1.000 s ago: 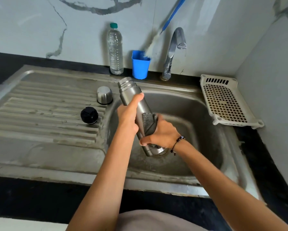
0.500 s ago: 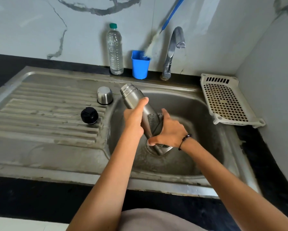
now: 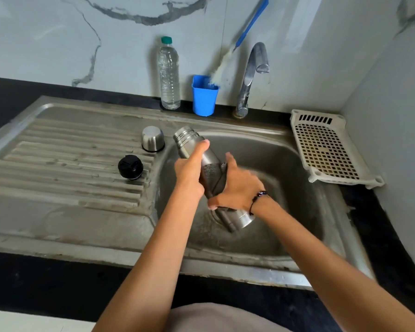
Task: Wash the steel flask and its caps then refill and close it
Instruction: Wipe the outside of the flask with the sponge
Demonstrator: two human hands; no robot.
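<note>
The steel flask (image 3: 189,142) tilts over the sink basin (image 3: 285,164), its open threaded mouth pointing up and left, its base low toward me. My left hand (image 3: 189,171) grips the upper body. My right hand (image 3: 240,190) presses a dark scrub pad (image 3: 212,174) against the flask's middle. The steel outer cap (image 3: 153,138) stands upside down on the drainboard by the basin rim. The black inner cap (image 3: 130,167) lies a little nearer me on the ribs.
A clear water bottle (image 3: 169,75), a blue cup (image 3: 204,97) holding a blue-handled bottle brush (image 3: 247,27), and the tap (image 3: 253,75) line the back ledge. A white plastic rack (image 3: 326,149) sits right of the basin. The ribbed drainboard (image 3: 57,164) spreads left.
My right hand with the pad has slid along the flask body. The flask has shifted slightly lower and toward the right within the basin.
</note>
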